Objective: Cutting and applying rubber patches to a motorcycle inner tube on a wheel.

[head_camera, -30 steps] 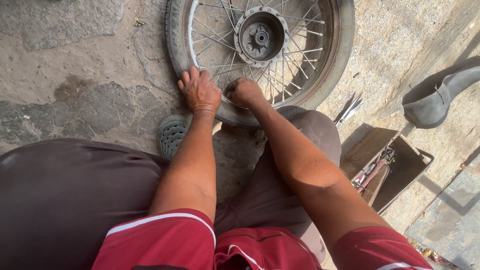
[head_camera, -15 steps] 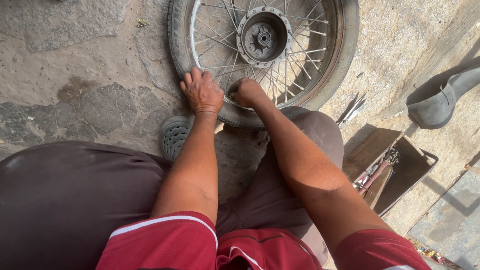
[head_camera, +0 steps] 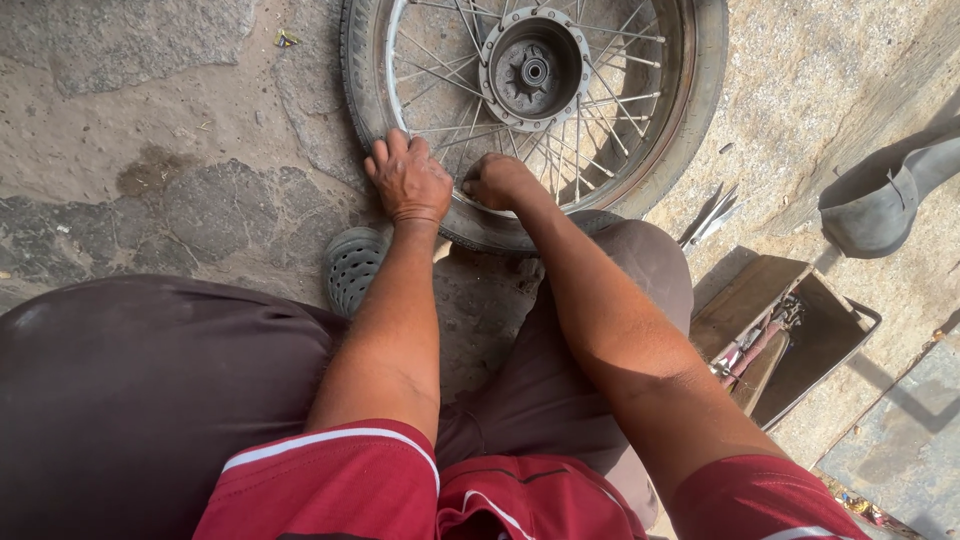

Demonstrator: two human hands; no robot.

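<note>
1. Head view: spoked wheel (head_camera: pixel 530 110) lying flat on stone floor (head_camera: pixel 150 180) at 12 o'clock.
2. Left hand (head_camera: pixel 408 180) pressed on tyre (head_camera: pixel 365 110) at wheel's 7 o'clock, fingers spread open, gripping nothing.
3. Right hand (head_camera: pixel 500 182) just beside it at rim's 6 o'clock, fingers curled closed; contents, cannot tell.
4. Toolbox (head_camera: pixel 790 330) at 4 o'clock.

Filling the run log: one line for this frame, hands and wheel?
left hand: palm on tyre | right hand: fist at rim, grip hidden | spoked wheel: flat on ground | toolbox: open, right
</note>
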